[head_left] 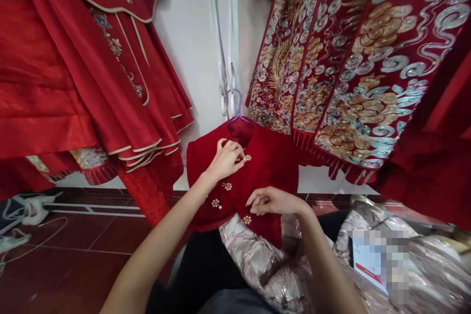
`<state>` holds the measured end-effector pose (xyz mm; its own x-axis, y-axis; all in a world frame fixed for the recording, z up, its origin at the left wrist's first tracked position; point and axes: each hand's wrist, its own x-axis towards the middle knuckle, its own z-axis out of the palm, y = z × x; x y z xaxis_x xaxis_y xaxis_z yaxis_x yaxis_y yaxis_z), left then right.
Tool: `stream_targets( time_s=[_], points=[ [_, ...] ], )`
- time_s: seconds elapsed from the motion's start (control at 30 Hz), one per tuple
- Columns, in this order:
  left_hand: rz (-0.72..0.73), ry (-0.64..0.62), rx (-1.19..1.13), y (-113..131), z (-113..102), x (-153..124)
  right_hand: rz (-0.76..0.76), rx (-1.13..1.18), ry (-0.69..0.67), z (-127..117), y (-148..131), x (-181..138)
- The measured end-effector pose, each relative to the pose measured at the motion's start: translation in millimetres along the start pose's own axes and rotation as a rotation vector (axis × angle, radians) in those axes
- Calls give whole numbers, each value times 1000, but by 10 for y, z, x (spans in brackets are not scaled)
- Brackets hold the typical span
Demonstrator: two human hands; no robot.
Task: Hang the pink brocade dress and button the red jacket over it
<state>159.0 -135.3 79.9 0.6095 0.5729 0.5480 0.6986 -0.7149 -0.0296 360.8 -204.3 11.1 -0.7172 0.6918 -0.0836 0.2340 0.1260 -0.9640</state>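
Observation:
A dark red sleeveless vest (272,149) hangs in front of me on a purple hanger (239,108). Pearl-and-gold flower buttons (227,186) dot its front in pairs. My left hand (228,157) is at the upper front, its thumb and fingers pinched at the top flower button (248,158); the fingers partly cover what they grip. Lower down, my right hand (270,201) rests by the front opening, fingers curled near the edge, just above a bottom flower button (246,220). Whether it grips the cloth is hard to see.
Red robes with cream piping (121,68) hang on the left, and a heavily embroidered red gown (353,68) on the right. Pale shiny fabric (257,250) lies over my lap. White shoes (35,210) and a metal rack rail (99,210) are at lower left.

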Motion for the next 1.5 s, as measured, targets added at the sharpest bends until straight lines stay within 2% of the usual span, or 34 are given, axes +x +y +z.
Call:
stream_targets(
  time_s=[0.1,0.2,0.3,0.37,0.43,0.5,0.6,0.67,0.73,0.8,1.0,1.13,1.3,1.4,1.5],
  points=[
    [76,-34,-8,-21,-22,17,-100,-63,147,-39,-76,-63],
    [104,-38,34,-7,-29,24,-192,-91,388,-98,-138,-83],
    [148,-28,115,16,-19,31,-317,-23,677,-144,-225,27],
    [177,-14,183,20,7,35,-448,51,805,-148,-322,194],
    [186,-12,254,10,43,31,-547,102,813,-130,-430,416],
    [181,-55,305,-17,67,8,-548,95,766,-102,-506,647],
    [135,-205,381,-87,35,-71,-332,-29,710,-69,-488,886],
    [71,-288,459,-150,-32,-140,-152,-147,748,-68,-393,921],
    [11,-321,542,-221,-110,-205,-23,-237,823,-91,-266,855],
    [-31,-318,598,-298,-176,-254,11,-317,889,-146,-141,715],
    [-286,-241,626,-548,-268,-293,-268,-545,937,-488,113,255],
    [-449,-144,550,-617,-314,-253,-224,-640,996,-740,221,198],
    [-561,-158,607,-584,-385,-163,-163,-771,1082,-971,201,255],
    [-625,-237,593,-570,-403,-105,-89,-810,1146,-1074,109,275],
    [-696,-305,482,-608,-401,-67,-80,-871,1223,-1178,-20,302]
  ],
)
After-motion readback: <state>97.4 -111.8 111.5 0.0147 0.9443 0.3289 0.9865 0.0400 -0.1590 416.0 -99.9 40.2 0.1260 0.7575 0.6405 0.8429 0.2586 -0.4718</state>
